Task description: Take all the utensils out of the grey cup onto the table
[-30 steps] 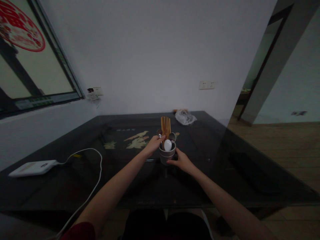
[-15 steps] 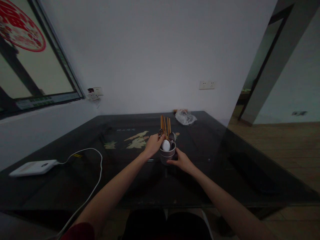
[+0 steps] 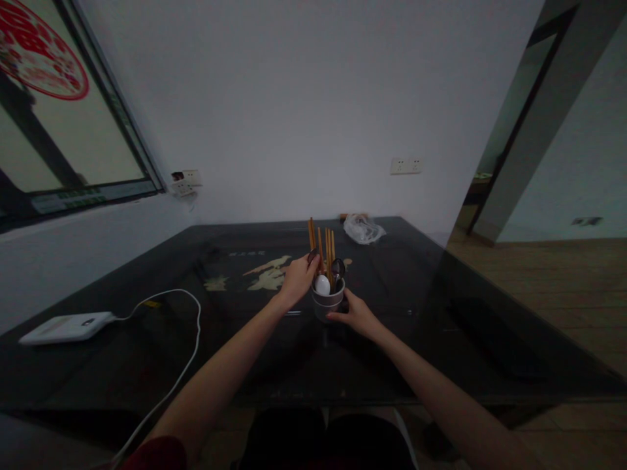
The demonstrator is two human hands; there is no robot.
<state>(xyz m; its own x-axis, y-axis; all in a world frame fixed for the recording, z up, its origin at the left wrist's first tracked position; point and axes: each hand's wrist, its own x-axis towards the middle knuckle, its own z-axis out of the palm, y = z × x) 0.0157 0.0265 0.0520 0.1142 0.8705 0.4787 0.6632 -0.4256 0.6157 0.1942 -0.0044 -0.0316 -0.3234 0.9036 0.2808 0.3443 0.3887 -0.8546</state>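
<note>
A small grey cup (image 3: pixel 328 303) stands on the dark glass table (image 3: pixel 147 339) in front of me. It holds several wooden chopsticks (image 3: pixel 325 248), a white spoon (image 3: pixel 322 284) and a metal spoon (image 3: pixel 337 267). My left hand (image 3: pixel 298 282) is closed around a chopstick, which sticks up higher and to the left of the others. My right hand (image 3: pixel 356 314) grips the cup's right side near its base.
A white device (image 3: pixel 66 327) with a white cable (image 3: pixel 189 352) lies at the left of the table. A crumpled plastic bag (image 3: pixel 363 230) sits at the far edge. Wall sockets (image 3: pixel 405 166) are on the wall behind, and a doorway opens at the right.
My left hand has closed on a chopstick and drawn it up and to the left out of the bunch. The white spoon has shifted slightly left. My right hand has kept its hold.
</note>
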